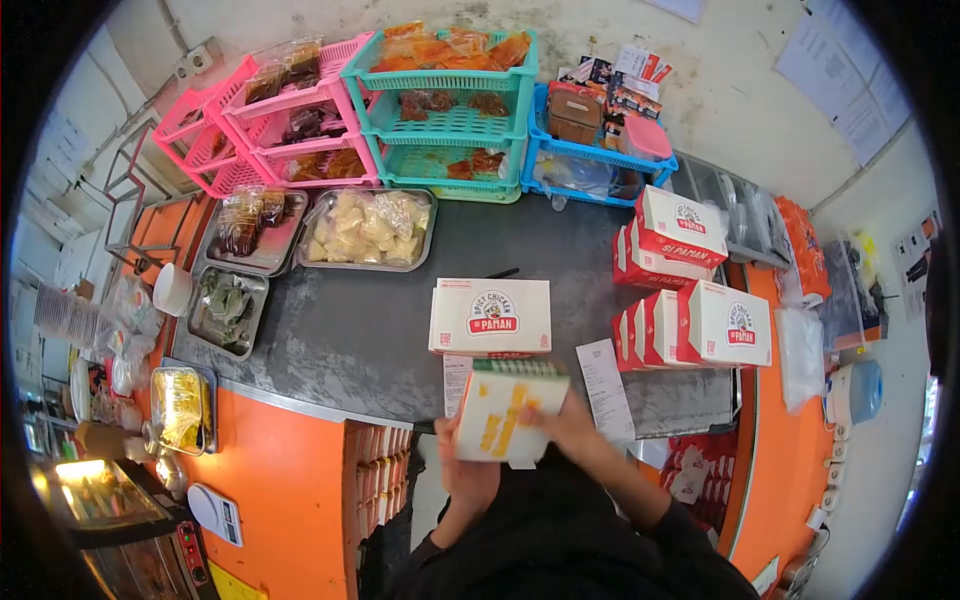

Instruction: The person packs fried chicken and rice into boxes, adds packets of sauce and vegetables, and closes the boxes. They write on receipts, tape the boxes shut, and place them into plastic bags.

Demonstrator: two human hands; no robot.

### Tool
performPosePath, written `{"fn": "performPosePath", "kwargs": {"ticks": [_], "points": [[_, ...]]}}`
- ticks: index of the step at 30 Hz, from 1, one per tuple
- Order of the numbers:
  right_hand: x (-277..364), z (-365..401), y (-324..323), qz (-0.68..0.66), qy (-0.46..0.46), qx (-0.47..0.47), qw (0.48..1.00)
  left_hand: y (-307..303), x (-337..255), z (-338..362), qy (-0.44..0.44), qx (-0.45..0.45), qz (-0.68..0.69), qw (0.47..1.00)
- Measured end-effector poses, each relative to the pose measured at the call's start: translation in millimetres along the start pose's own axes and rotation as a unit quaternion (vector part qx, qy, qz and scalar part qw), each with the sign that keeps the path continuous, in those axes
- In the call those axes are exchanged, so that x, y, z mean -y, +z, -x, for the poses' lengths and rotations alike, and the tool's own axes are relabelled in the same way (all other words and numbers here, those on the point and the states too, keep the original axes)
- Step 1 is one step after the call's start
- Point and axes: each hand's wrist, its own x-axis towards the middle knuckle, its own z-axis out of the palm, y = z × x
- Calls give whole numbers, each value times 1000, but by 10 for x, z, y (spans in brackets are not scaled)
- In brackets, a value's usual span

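Observation:
Close to my body, at the counter's front edge, I hold a white carton [500, 425] with yellow lettering and a green patterned edge. My left hand [468, 475] is closed on its left side and lower corner. From the right, my right hand [568, 428] grips the carton, its fingers smeared by motion over the printed face. Just beyond lies a white and red Si Paman chicken box [492, 315], shut, on the dark counter. A printed receipt [456, 380] is partly hidden behind the carton, and a longer receipt [605, 390] lies to its right.
Several Si Paman boxes [735, 325] are stacked at the right. Teal racks [440, 130], pink racks [300, 110] and a blue rack [590, 170] line the wall. Trays of bagged food [370, 228] stand at left. A white scale [215, 512] sits on the orange surface.

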Motion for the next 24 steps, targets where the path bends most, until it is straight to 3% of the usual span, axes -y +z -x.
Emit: {"fn": "performPosePath", "kwargs": {"ticks": [1, 2, 3, 4, 6, 7, 8, 9, 11, 12, 13, 15, 17, 18, 19, 21, 22, 23, 24], "points": [[154, -211, -28, 7, 40, -51, 998, 30, -32, -64, -31, 17, 71, 997], [295, -439, -173, 78, 51, -6, 996, -92, -25, -136, -32, 19, 74, 997], [448, -682, -320, 148, 62, 40, 986, -338, 30, -263, -18, -74, -124, 989], [600, -919, -369, 228, 61, 78, 969, -565, 103, -388, -2, -162, -318, 934], [812, -1388, -459, 305, 56, 113, 944, -945, 300, -584, -33, -151, -347, 925], [803, -1674, -477, 412, 67, 186, 890, -1030, 342, -638, -65, -142, -378, 913], [739, -1833, -460, 508, 80, 256, 818, -789, 206, -695, -147, -167, -476, 851], [661, -1879, -408, 506, 81, 253, 821, -805, 238, -732, -149, -165, -479, 849], [615, -1950, -320, 688, 6, 160, 708, -974, 449, -884, -39, -166, -609, 774], [569, -1850, -294, 640, 23, 144, 755, -1094, 520, -960, 5, -167, -576, 801], [482, -1713, -234, 640, 22, 140, 755, -1131, 511, -979, 6, -162, -576, 801], [265, -1369, -122, 650, -161, -24, 742, -1199, 493, -953, -24, -121, -445, 887], [335, -1021, -78, 640, -267, -87, 715, -1541, 462, -908, -90, -65, -461, 881], [357, -789, -161, 589, -308, -45, 746, -1476, 332, -822, -130, -69, -392, 908], [386, -513, -303, 535, -345, -5, 771, -1040, 86, -682, -159, -85, -341, 923], [548, 129, -662, 596, -375, 154, 694, -914, -186, -484, -184, -119, -340, 914], [742, 545, -797, 557, -437, 49, 704, -743, -367, -385, -197, -111, -358, 906], [952, 870, -955, 545, -440, -19, 713, -231, -513, -281, -197, -125, -286, 929], [926, 1172, -1277, 531, -386, -88, 749, -308, -681, -203, -180, -81, -267, 943]]}}
